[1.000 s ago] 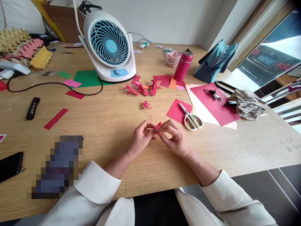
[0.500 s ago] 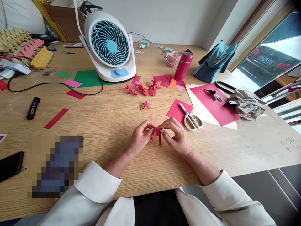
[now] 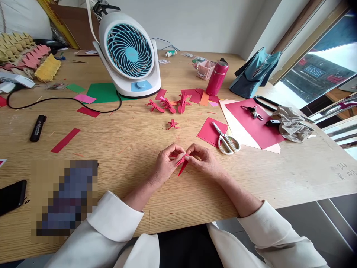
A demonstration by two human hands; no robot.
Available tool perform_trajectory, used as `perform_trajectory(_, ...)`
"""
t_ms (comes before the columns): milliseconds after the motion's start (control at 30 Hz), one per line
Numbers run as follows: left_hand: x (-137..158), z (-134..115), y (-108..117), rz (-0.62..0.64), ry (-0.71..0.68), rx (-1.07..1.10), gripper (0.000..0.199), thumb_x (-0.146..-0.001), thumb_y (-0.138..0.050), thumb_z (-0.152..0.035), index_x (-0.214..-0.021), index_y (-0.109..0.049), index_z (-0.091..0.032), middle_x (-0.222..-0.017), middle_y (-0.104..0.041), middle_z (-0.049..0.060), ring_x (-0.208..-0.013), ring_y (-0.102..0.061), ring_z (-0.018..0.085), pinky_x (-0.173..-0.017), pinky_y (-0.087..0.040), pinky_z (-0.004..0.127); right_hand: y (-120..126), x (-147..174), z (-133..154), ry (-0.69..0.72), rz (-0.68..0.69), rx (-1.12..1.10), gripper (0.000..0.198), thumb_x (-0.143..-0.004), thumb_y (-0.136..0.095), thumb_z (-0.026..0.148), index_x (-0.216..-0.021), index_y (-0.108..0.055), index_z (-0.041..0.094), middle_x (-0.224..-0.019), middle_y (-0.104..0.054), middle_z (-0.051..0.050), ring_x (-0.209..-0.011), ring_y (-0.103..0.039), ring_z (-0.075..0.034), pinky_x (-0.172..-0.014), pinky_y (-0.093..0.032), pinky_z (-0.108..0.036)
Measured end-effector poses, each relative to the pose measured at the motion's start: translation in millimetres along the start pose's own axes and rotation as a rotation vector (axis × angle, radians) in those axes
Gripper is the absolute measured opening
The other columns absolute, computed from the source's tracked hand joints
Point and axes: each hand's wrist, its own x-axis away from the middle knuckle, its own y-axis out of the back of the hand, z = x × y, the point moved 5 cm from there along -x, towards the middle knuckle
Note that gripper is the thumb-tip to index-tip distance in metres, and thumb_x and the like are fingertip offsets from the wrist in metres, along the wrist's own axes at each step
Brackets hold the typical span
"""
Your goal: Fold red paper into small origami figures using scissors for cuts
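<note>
Between my two hands is a folded piece of red paper (image 3: 182, 168), with a narrow pointed flap hanging down toward me. My left hand (image 3: 168, 163) pinches its left side between thumb and fingers. On the other side my right hand (image 3: 203, 159) pinches the paper near its middle, close against the left fingertips. Much of the paper is covered by my fingers. Beyond the hands lies a small red folded paper figure (image 3: 173, 124), and farther back several larger red folded figures (image 3: 169, 105) sit together. Scissors (image 3: 228, 141) rest on red paper squares (image 3: 208, 130) right of my right hand.
A white fan (image 3: 131, 52) stands at the back, with a pink flask (image 3: 217, 79) and a teal bag (image 3: 254, 72) farther right. Large paper sheets (image 3: 251, 123) lie at right. A black marker (image 3: 38, 128), a red strip (image 3: 66, 140) and a phone (image 3: 12, 197) lie left.
My right fingers have closed in from a looser hold and now pinch the paper beside my left thumb. The hanging flap has swung to point down and left.
</note>
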Motion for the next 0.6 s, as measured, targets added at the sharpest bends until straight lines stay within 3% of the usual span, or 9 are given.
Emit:
perform_trajectory(200, 1, 2, 0, 0.044, 0.065, 0.087, 0.025, -0.090, -0.060, -0.039, -0.081, -0.066, -0.017, -0.074, -0.064, 0.001, -0.068, -0.060, 0.013, -0.063, -0.051, 0.022, -2, 1, -11, -0.051, -0.019, -0.204, 0.029, -0.085, -0.072, 0.044, -0.082, -0.058, 0.018, -0.075, -0.066, -0.001, -0.068, -0.061, -0.013, -0.064, -0.048, -0.027)
perform_trajectory(333, 1, -3, 4, 0.036, 0.055, 0.057, 0.031, -0.094, -0.056, -0.040, -0.083, -0.071, -0.016, -0.081, -0.069, 0.003, -0.076, -0.063, 0.014, -0.069, -0.052, 0.022, 5, -1, -18, -0.024, -0.077, -0.084, 0.031, -0.087, -0.069, 0.047, -0.081, -0.059, 0.018, -0.072, -0.062, 0.000, -0.064, -0.054, -0.012, -0.060, -0.044, -0.025)
perform_trajectory(433, 1, -3, 4, 0.050, 0.081, 0.054, 0.031, -0.093, -0.056, -0.041, -0.083, -0.071, -0.015, -0.082, -0.070, 0.004, -0.075, -0.064, 0.014, -0.064, -0.051, 0.022, 11, -2, -20, -0.003, -0.112, -0.013, 0.033, -0.087, -0.067, 0.049, -0.080, -0.060, 0.018, -0.072, -0.060, 0.000, -0.062, -0.051, -0.011, -0.059, -0.043, -0.025)
perform_trajectory(600, -1, 5, 3, 0.107, 0.082, 0.021, 0.023, -0.088, -0.064, -0.037, -0.082, -0.070, -0.016, -0.073, -0.066, 0.001, -0.062, -0.058, 0.011, -0.059, -0.048, 0.021, 13, -2, -18, -0.026, -0.130, 0.050, 0.033, -0.086, -0.067, 0.049, -0.080, -0.061, 0.018, -0.073, -0.062, -0.001, -0.063, -0.052, -0.012, -0.059, -0.043, -0.025)
